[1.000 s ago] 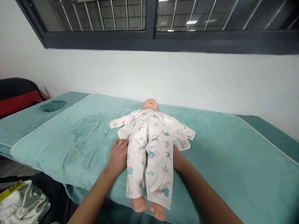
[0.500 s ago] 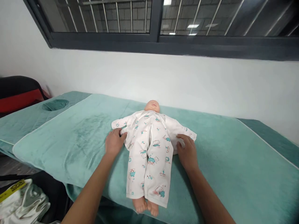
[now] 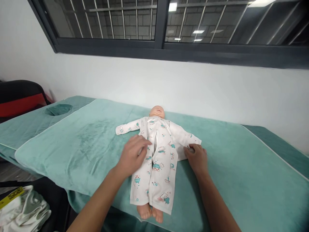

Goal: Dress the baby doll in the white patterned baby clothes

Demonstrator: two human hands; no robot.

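A baby doll (image 3: 157, 111) lies on its back, head toward the wall, its bare feet near the bed's front edge. It has on a white printed baby jacket (image 3: 180, 135) with sleeves spread, and matching baby pants (image 3: 163, 180) reach high over the chest. My left hand (image 3: 134, 154) is over the doll's middle, fingers curled on the jacket's front panel, which is turned inward; the fingertips partly hide the cloth. At the other side my right hand (image 3: 196, 158) pinches the jacket's lower side edge below the sleeve.
A green padded bed (image 3: 229, 180) with a face hole (image 3: 58, 110) stands against the white wall, under a dark-framed window (image 3: 159, 50). Folded white cloths (image 3: 26, 209) with a yellow label lie on a black seat at lower left. A red and black chair (image 3: 21, 100) is at far left.
My left hand has moved right, from the jacket's outer side to over the doll's middle, and that side panel has come inward with it. My right hand stays at its edge.
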